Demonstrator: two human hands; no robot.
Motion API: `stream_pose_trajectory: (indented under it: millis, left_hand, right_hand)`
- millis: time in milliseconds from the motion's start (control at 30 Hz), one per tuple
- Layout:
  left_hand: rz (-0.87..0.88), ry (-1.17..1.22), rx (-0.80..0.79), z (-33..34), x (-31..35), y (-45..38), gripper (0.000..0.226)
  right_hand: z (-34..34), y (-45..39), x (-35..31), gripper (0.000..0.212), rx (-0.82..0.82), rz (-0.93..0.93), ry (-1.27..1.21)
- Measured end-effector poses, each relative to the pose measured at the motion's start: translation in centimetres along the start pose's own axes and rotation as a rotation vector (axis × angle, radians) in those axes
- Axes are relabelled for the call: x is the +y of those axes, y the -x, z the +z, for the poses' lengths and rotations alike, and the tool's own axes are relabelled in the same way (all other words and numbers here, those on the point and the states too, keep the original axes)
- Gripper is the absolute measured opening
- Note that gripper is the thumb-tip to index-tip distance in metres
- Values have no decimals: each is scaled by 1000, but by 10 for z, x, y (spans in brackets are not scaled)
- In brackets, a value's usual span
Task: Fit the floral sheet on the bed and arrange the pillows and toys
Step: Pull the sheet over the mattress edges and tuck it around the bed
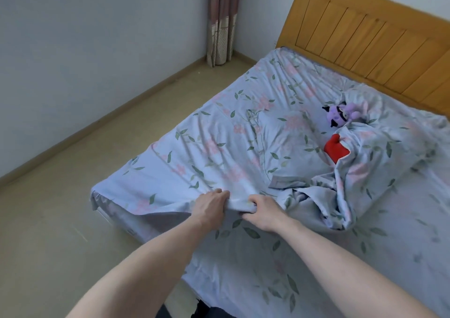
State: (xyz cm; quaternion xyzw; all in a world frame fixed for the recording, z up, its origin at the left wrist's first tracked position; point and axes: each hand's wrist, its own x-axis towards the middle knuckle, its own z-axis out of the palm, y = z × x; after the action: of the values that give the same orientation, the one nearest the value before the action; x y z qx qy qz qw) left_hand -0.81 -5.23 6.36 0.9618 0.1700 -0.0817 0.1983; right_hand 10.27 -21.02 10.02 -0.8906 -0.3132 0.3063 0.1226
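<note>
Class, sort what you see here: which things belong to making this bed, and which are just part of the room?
Job: sheet, gripped by left hand and right hand; purple toy; red toy, partly under the sheet; bed.
Room: headboard, curtain, floor.

floral sheet point(207, 144) rumpled, purple toy point(341, 115) near headboard
</note>
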Motion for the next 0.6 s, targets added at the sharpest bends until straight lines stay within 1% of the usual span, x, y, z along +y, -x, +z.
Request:
stream_pose_trajectory:
  millis: [67, 167, 233, 300, 367, 433, 500, 533, 567, 600]
  left_hand:
    - [63, 1, 41, -5, -4, 1, 24]
    - [166, -18, 91, -9, -15, 5, 26]
    - [200, -35, 121, -7, -22, 11, 27]
    - [211, -43, 120, -3, -27, 15, 29]
    - [200, -22, 99, 2, -29, 14, 29]
    - [203, -2, 94, 1, -32, 15, 29]
    - [229, 1, 92, 1, -32, 15, 29]
    - [239, 5, 93, 1, -30, 15, 29]
    - [239, 11, 92, 2, -27, 15, 29]
    - [239, 20, 92, 0, -26, 15, 28]
  right_hand:
    - [3, -1, 16, 30, -7, 39, 86]
    - [9, -1, 41, 24, -40, 115, 260]
    - [12, 1, 60, 24, -80, 173, 341]
    - [13, 5, 83, 18, -114, 215, 411]
    - [11, 8, 112, 18, -138, 250, 448]
    - [9, 15, 136, 9, -150, 251, 449]
    - [7, 18, 148, 8, -116, 235, 407]
    - [8, 15, 150, 15, -84, 219, 376]
    - [10, 11, 148, 31, -68, 199, 339]
    - [13, 5, 142, 52, -60, 179, 316]
